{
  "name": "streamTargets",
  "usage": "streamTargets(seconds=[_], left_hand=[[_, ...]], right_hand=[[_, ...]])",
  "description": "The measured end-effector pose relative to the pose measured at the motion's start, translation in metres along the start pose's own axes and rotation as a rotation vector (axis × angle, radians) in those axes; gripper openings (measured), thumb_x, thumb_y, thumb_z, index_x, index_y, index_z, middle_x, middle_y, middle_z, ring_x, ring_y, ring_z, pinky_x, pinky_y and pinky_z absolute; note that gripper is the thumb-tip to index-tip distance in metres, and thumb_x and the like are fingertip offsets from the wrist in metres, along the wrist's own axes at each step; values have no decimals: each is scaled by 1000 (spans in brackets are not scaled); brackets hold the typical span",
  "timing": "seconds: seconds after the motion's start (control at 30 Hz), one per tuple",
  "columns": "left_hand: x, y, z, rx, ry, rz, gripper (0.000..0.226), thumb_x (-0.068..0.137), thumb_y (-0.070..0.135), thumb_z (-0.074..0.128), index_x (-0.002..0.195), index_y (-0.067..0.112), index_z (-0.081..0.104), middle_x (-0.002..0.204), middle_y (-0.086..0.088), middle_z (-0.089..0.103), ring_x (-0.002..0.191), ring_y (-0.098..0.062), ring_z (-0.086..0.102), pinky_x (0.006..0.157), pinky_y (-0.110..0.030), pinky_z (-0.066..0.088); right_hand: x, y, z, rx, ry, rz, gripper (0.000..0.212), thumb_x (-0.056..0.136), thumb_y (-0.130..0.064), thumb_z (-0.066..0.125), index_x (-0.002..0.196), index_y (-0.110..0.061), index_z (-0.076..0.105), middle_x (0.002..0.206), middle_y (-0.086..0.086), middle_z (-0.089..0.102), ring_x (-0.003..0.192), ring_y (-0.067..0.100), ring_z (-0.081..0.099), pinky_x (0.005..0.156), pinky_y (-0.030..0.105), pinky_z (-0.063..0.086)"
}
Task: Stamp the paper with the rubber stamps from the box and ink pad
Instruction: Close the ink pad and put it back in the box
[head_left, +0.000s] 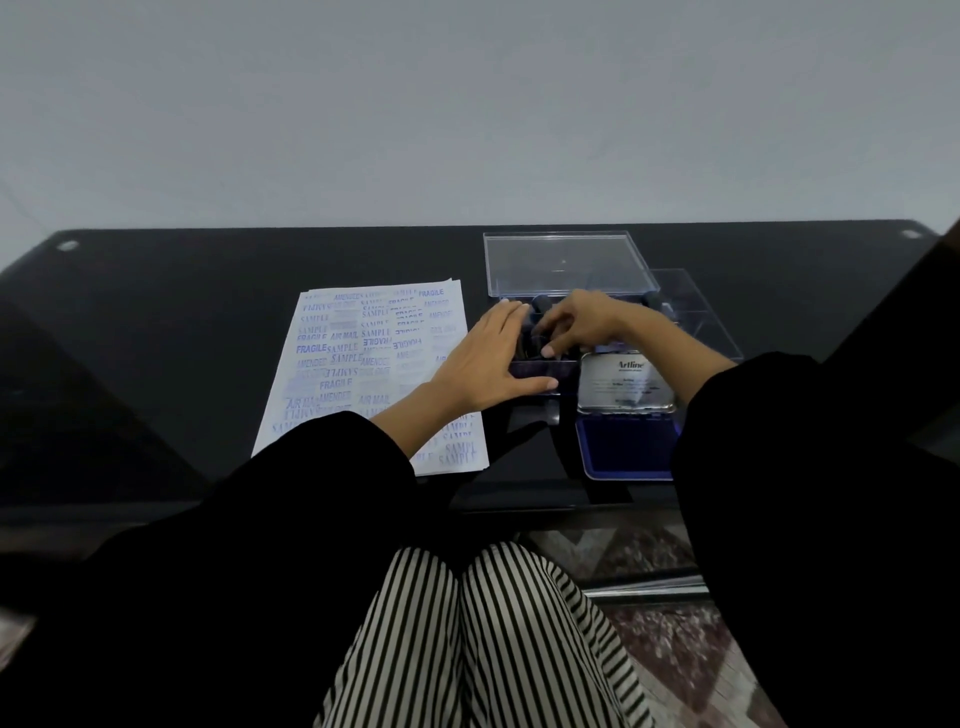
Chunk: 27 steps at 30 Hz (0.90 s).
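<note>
Resting left hand (488, 358) against box (698, 325) | right hand (587, 322) fingers (549, 347) among stamps (542, 303)

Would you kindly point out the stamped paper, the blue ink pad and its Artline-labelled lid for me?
stamped paper (332, 364): head view, on its printed middle.
blue ink pad (626, 449): head view, on the inked surface.
Artline-labelled lid (626, 384): head view, on the label's centre.

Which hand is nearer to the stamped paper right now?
Left. The left hand sits at the right edge of the paper, its wrist over the sheet; the right hand is further right, over the clear box, apart from the paper.
</note>
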<state>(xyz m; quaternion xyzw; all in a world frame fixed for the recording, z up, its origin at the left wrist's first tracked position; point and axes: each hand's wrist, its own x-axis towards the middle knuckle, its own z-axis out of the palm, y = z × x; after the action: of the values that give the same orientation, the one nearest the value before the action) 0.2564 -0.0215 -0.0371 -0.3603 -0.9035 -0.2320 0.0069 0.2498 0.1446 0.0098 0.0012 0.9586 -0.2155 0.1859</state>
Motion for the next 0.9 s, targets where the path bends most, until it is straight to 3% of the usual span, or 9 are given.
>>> streamTargets(seconds=[0.13,0.2,0.27,0.4,0.5,0.6,0.67,0.8,0.9], left_hand=[[0,-1,1,-5,0,9,91,81,50,63,147,6,17,154,-7,18,145,-19,12,115,-25,13],[0,-2,1,-8,1,11,91,81,50,63,147,6,17,154,-7,18,145,-19,12,115,-25,13],[0,-3,1,-5,3,13,92,81,50,63,147,5,16,154,-7,17,145,-19,11,115,-25,12],[-1,-2,1,0,-6,19,92,81,50,63,146,4,18,153,-8,19,144,-20,13,116,-28,13],[-2,-3,0,-7,8,36,90,81,49,64,145,3,21,151,-9,23,143,-20,17,116,-28,15],[-2,-5,2,-2,3,35,93,81,50,63,146,2,18,152,-9,20,144,-22,14,117,-30,15],[-1,-5,4,1,2,31,93,81,50,63,146,2,17,153,-10,19,145,-22,13,117,-30,14],[0,-5,5,18,8,39,93,80,51,64,145,1,19,152,-9,21,144,-21,15,116,-27,14],[2,-8,6,37,-5,38,95,79,54,63,145,1,18,152,-10,21,144,-22,16,119,-33,18]], right_hand=[[0,0,3,50,81,0,33,79,-20,72,110,-10,67,109,13,67,97,27,63,88,36,49],[-1,0,2,127,112,5,28,80,-23,72,103,-9,69,99,10,68,71,19,61,70,31,51],[-1,-3,2,166,129,23,22,81,-26,70,97,-10,67,83,1,64,55,10,55,51,22,43],[1,-9,5,190,187,44,15,79,-25,73,80,-14,61,71,-5,57,53,9,54,45,18,39],[-2,-9,4,245,213,48,14,79,-19,73,85,-10,64,67,-2,56,55,10,47,37,11,38],[-1,-5,2,191,299,67,24,77,-27,75,91,-10,70,87,5,65,72,16,57,67,27,53],[0,-3,5,97,350,107,27,76,-35,74,92,-13,70,97,6,67,87,20,61,81,37,53],[-1,-5,16,-94,349,110,33,79,-43,69,100,-17,69,105,6,68,100,24,62,74,32,45],[-4,-7,20,-147,327,108,39,78,-45,69,104,-18,68,107,5,67,103,23,60,74,31,42]])
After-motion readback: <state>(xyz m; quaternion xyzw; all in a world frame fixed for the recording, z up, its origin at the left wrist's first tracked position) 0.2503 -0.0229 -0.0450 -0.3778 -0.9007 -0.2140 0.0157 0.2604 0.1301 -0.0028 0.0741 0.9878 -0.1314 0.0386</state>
